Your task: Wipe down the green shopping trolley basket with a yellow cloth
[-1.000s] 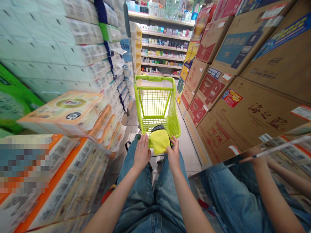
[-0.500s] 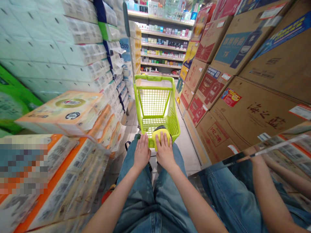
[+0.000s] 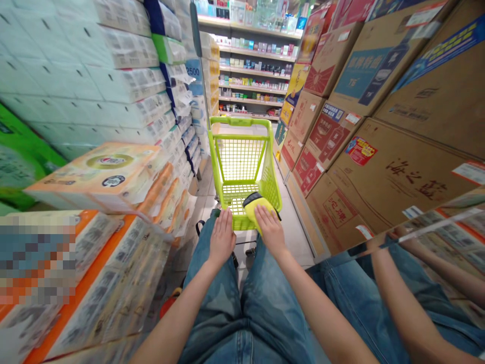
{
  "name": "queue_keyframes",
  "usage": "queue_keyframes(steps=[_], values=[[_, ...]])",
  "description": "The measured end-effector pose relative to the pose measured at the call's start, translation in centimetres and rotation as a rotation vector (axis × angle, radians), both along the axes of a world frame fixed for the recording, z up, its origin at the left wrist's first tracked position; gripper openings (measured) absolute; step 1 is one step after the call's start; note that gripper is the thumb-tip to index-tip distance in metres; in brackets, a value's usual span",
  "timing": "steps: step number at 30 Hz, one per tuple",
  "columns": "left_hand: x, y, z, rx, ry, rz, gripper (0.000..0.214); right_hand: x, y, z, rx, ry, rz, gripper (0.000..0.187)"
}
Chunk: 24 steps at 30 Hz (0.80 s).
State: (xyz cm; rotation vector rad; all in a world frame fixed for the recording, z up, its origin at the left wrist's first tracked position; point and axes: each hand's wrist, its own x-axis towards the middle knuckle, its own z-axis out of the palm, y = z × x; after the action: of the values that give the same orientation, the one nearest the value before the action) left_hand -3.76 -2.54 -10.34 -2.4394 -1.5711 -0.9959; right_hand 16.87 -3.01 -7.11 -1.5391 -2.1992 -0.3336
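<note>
Your right grip [image 3: 270, 228] is open, flat on the yellow pouch [image 3: 257, 206] in the lime cart [image 3: 241, 121]; left grip [image 3: 222, 238] open beside the near rim.

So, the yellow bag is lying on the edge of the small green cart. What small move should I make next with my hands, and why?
Probably slide the yellow bag further into the green cart with your right hand. That hand is already flat on it, and the bag lies tilted across the near rim, so it might slip out. Your left hand can stay by the rim.
</note>
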Motion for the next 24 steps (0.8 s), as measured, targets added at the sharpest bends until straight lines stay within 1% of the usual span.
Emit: queue_keyframes(steps=[2,3,4,5,7,10,12,13,14,15,16,17,19,20,22,23,24], values=[[0.1,0.0,0.1,0.003,-0.003,-0.007,0.083,2.5,-0.1,-0.3,0.011,0.038,-0.093,0.062],[0.1,-0.1,0.1,0.003,-0.006,-0.009,0.083,3.2,-0.1,-0.3,0.007,0.062,-0.137,0.063],[0.1,-0.1,0.1,0.001,-0.010,-0.008,0.083,3.3,-0.1,-0.3,-0.001,0.085,-0.170,0.064],[0.2,-0.1,0.1,0.000,-0.015,-0.006,0.083,2.8,-0.1,-0.2,-0.009,0.103,-0.188,0.065],[0.2,-0.1,0.0,-0.003,-0.025,0.003,0.082,0.0,-0.1,0.0,-0.021,0.136,-0.193,0.064],[0.0,0.0,-0.3,-0.010,-0.039,-0.002,0.079,-6.6,-0.1,0.1,-0.052,0.164,-0.154,0.059],[-0.2,0.1,-0.4,-0.018,-0.057,0.001,0.076,-10.4,-0.1,0.1,-0.073,0.171,-0.133,0.055],[-0.3,0.1,-0.5,-0.019,-0.062,0.004,0.076,-11.4,0.0,0.1,-0.075,0.170,-0.120,0.054],[-0.4,0.1,-0.5,-0.019,-0.058,0.005,0.076,-11.9,0.0,0.0,-0.072,0.161,-0.099,0.054],[-0.5,0.1,-0.4,-0.017,-0.047,0.003,0.076,-11.6,0.0,-0.1,-0.062,0.145,-0.067,0.055],[-0.5,0.1,-0.3,-0.014,-0.032,-0.003,0.078,-10.6,-0.1,-0.3,-0.049,0.121,-0.024,0.055],[-0.4,0.1,-0.2,-0.012,-0.016,-0.009,0.079,-9.1,-0.1,-0.5,-0.036,0.092,0.024,0.056],[-0.3,0.0,0.0,-0.007,-0.003,-0.016,0.080,-4.9,-0.3,-0.9,-0.016,0.040,0.099,0.059],[-0.2,-0.1,0.1,-0.005,-0.005,-0.016,0.081,-2.6,-0.4,-1.1,-0.010,0.034,0.097,0.060],[0.0,-0.2,0.2,-0.006,-0.017,-0.016,0.081,1.3,-0.5,-1.2,0.000,0.065,0.017,0.065],[0.1,-0.2,0.3,-0.007,-0.023,-0.018,0.081,2.6,-0.5,-1.2,0.002,0.089,-0.029,0.067],[0.2,-0.2,0.3,-0.009,-0.030,-0.018,0.082,3.3,-0.5,-1.1,0.003,0.114,-0.071,0.069]])
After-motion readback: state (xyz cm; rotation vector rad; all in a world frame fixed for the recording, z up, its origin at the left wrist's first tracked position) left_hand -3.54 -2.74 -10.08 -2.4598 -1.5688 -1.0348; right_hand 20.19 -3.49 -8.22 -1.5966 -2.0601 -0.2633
